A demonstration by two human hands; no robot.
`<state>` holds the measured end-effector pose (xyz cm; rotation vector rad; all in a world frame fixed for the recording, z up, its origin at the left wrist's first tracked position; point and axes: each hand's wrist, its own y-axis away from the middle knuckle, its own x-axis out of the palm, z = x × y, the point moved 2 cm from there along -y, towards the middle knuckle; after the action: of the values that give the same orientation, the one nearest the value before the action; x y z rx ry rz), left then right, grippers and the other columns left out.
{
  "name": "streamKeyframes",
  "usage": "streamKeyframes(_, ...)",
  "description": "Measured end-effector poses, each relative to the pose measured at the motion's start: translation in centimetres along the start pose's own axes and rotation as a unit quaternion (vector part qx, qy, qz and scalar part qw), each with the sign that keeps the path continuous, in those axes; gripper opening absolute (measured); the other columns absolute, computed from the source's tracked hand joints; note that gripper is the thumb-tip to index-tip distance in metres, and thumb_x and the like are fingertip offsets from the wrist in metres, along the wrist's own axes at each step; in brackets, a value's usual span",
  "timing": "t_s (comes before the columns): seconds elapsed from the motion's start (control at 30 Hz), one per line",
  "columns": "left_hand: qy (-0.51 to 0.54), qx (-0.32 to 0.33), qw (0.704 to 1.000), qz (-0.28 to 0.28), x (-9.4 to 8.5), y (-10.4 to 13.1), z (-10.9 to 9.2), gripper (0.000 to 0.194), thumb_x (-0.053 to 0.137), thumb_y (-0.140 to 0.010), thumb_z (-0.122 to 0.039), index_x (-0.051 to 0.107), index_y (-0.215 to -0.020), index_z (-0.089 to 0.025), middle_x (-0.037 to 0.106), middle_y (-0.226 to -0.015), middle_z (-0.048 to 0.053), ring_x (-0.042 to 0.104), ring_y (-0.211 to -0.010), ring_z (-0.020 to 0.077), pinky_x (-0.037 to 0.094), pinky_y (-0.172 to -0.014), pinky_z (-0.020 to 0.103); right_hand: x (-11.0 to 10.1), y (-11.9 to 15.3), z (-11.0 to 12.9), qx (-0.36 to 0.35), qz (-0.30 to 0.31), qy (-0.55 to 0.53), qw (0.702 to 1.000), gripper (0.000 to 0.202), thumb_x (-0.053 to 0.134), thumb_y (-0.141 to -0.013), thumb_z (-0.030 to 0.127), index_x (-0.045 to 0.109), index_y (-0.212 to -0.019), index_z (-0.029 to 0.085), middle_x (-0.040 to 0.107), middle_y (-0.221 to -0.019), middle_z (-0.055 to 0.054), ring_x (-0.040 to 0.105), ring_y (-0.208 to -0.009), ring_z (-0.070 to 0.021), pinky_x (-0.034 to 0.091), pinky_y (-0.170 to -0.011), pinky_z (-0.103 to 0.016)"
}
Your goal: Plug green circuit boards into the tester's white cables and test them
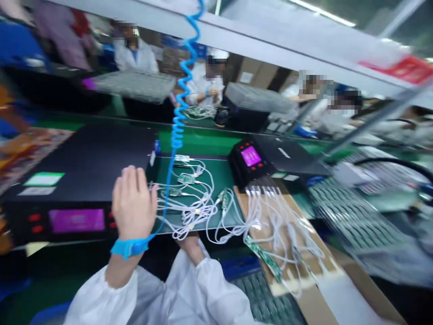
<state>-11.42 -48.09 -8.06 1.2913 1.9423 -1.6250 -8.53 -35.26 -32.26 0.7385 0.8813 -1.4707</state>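
My left hand (133,205) has its fingers stretched out beside the front corner of a black test unit (111,149) with a lit purple screen; nothing shows in it. A blue wrist strap (130,247) circles that wrist, joined to a blue coiled cord (182,85). My right hand (191,243) is at the front edge of the green bench mat (223,171), its fingers hidden under the edge and the cables. Between the units lie tangled white cables (198,212) and small green circuit boards (186,178).
On the right stands a second black unit (277,155) with cables plugged into its front. A cardboard sheet (270,212) bears more cables and a longer circuit board (265,258). Slotted trays (345,212) lie at the right. Co-workers in white coats sit across the bench.
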Motion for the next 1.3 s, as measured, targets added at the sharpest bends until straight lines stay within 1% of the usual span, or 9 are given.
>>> streamKeyframes(0.1,0.011,0.029,0.999,-0.007,0.1,0.0,0.0,0.067,0.048,-0.101,-0.039,0.041,-0.158,-0.005,0.038,-0.163,0.028,0.031,-0.153,0.0475,0.027,-0.123,0.067,-1.0,0.4,-0.2,0.063,0.057,-0.003,0.996,0.042,0.067,-0.093,0.031,0.069,-0.135,0.030,0.071,-0.137,-0.008,0.055,-0.140,-0.0360,0.047,-0.115,-0.048)
streamKeyframes(0.23,0.025,0.045,0.999,0.007,-0.3,0.3,-0.2,0.074,0.053,-0.100,-0.038,0.024,-0.167,-0.025,0.030,-0.171,0.015,0.030,-0.154,0.0478,0.027,-0.122,0.073,-4.9,6.3,-0.2,0.021,0.138,-0.004,0.990,0.056,0.076,-0.087,0.034,0.065,-0.141,0.022,0.062,-0.148,-0.015,0.057,-0.138,-0.0390,0.046,-0.116,-0.052)
streamKeyframes(0.33,0.029,0.037,0.999,0.014,-0.4,0.3,-0.3,0.077,0.057,-0.098,-0.040,0.024,-0.167,-0.029,0.025,-0.173,0.012,0.027,-0.154,0.0506,0.025,-0.120,0.078,-11.2,9.3,0.1,-0.107,0.211,-0.084,0.968,0.031,0.069,-0.095,0.038,0.074,-0.125,0.032,0.081,-0.103,-0.001,0.077,-0.095,-0.0214,0.059,-0.086,-0.030)
streamKeyframes(0.47,0.105,0.084,0.991,0.012,0.7,0.3,-2.0,0.061,0.059,-0.098,-0.043,0.048,-0.155,-0.024,0.042,-0.164,0.014,0.029,-0.155,0.0450,0.029,-0.123,0.071,-21.0,5.7,-1.3,-0.078,0.019,0.042,0.996,0.025,0.054,-0.104,0.034,0.076,-0.108,0.023,0.079,-0.095,-0.007,0.074,-0.085,-0.0202,0.056,-0.080,-0.030)
streamKeyframes(0.57,0.204,0.174,0.960,0.084,3.1,1.7,-5.1,0.051,0.059,-0.099,-0.043,0.059,-0.143,-0.019,0.060,-0.145,0.018,0.041,-0.150,0.0391,0.041,-0.121,0.061,-24.9,0.1,-3.7,0.044,-0.032,0.202,0.978,0.031,0.049,-0.106,0.031,0.075,-0.104,0.015,0.078,-0.098,-0.017,0.076,-0.092,-0.0268,0.055,-0.083,-0.036)
streamKeyframes(0.73,0.250,0.237,0.918,0.196,7.5,5.6,-9.1,0.042,0.050,-0.102,-0.039,0.064,-0.134,-0.014,0.064,-0.137,0.020,0.039,-0.152,0.0379,0.050,-0.113,0.058,-25.2,-6.7,-6.5,0.139,0.070,0.271,0.950,0.023,0.056,-0.098,0.012,0.077,-0.107,0.008,0.077,-0.108,-0.025,0.074,-0.110,-0.0329,0.054,-0.088,-0.038)
streamKeyframes(0.87,0.277,0.227,0.903,0.237,8.7,6.6,-8.9,0.040,0.050,-0.102,-0.039,0.065,-0.132,-0.017,0.065,-0.136,0.017,0.040,-0.152,0.0363,0.051,-0.112,0.057,-25.2,-8.1,-7.1,0.149,0.059,0.262,0.952,0.025,0.059,-0.096,0.012,0.075,-0.115,0.010,0.077,-0.114,-0.022,0.075,-0.111,-0.0293,0.055,-0.086,-0.034)
streamKeyframes(1.13,0.399,0.052,0.884,0.238,12.7,1.9,-10.4,0.049,0.046,-0.101,-0.045,0.061,-0.136,-0.014,0.064,-0.136,0.020,0.060,-0.132,0.0324,0.047,-0.114,0.054,-27.5,-5.3,-6.7,0.090,-0.133,0.045,0.986,0.020,0.052,-0.103,0.028,0.069,-0.106,0.019,0.078,-0.099,-0.006,0.072,-0.088,-0.0171,0.049,-0.076,-0.025)
streamKeyframes(1.3,0.540,-0.020,0.789,0.293,15.8,0.1,-15.5,0.042,0.042,-0.105,-0.044,0.067,-0.123,-0.016,0.071,-0.126,0.017,0.066,-0.123,0.0281,0.050,-0.109,0.046,-27.7,-3.2,-6.1,0.028,-0.207,-0.032,0.977,0.017,0.049,-0.102,0.028,0.063,-0.098,0.019,0.071,-0.095,-0.004,0.064,-0.085,-0.0162,0.049,-0.080,-0.028)
